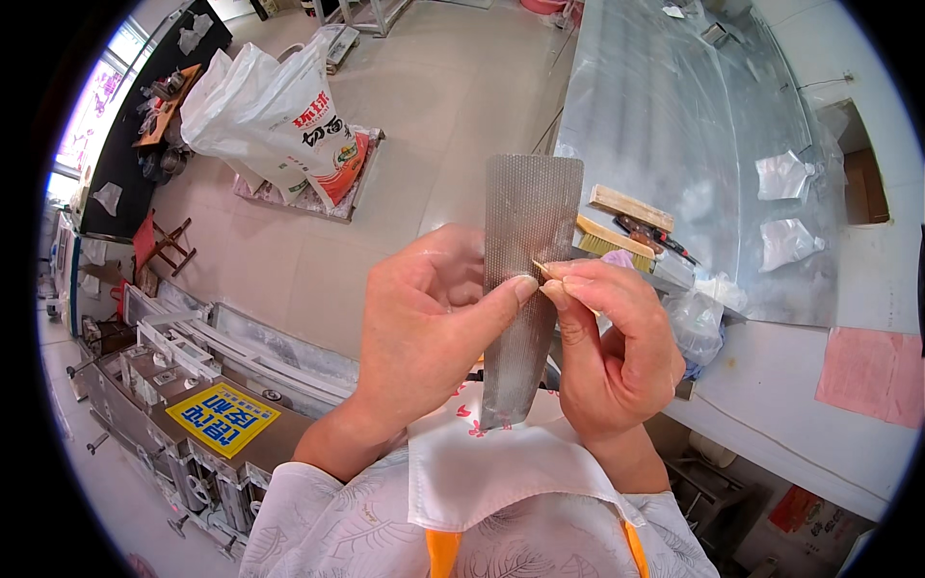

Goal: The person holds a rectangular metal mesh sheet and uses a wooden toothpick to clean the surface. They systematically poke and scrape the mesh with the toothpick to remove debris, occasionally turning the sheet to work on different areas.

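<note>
Pinching a thin pale sliver [539, 264], right fingers [590, 273] work at the grey perforated metal strip [530, 202] left fingers [509, 297] clamp; seemingly unfinished.

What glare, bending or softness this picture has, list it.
Head view: the window at upper left is nearly washed out; pale streaks gleam on the grey tabletop, whose right edge bows; the dotted metal plate in the left hand looks sharp; the thin pale piece in the right hand is too small to identify.
</note>
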`<action>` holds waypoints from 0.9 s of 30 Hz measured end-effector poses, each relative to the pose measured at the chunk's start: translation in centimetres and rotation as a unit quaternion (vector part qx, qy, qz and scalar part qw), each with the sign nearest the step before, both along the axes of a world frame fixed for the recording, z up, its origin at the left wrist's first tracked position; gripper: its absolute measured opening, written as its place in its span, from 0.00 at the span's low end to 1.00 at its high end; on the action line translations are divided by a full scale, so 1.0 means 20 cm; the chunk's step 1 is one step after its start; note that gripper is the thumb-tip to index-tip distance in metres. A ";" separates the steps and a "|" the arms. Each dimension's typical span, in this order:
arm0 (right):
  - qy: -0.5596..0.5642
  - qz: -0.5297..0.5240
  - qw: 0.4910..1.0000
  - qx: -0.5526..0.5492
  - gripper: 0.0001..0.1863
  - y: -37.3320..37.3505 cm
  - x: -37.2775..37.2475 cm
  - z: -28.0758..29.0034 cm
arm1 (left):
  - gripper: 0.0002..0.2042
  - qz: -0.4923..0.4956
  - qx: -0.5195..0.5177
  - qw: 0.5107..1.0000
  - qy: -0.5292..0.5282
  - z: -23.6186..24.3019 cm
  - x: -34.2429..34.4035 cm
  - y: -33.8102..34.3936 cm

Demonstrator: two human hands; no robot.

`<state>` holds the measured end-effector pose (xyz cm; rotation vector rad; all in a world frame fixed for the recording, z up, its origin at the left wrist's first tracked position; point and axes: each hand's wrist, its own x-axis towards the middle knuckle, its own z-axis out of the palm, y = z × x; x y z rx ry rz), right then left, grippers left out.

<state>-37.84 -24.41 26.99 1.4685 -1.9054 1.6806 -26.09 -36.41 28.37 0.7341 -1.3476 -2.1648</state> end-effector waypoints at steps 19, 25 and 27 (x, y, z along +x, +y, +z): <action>0.012 0.029 0.999 0.009 0.18 0.02 -0.02 0.00 | 0.12 -0.004 -0.025 1.000 -0.001 -0.04 -0.01 -0.01; 0.023 0.008 1.000 0.012 0.17 0.01 -0.02 0.00 | 0.13 -0.003 0.001 1.000 -0.004 0.00 -0.02 0.00; 0.015 0.007 1.000 0.010 0.17 0.01 -0.02 0.00 | 0.13 -0.003 -0.004 1.000 -0.006 -0.01 -0.02 0.00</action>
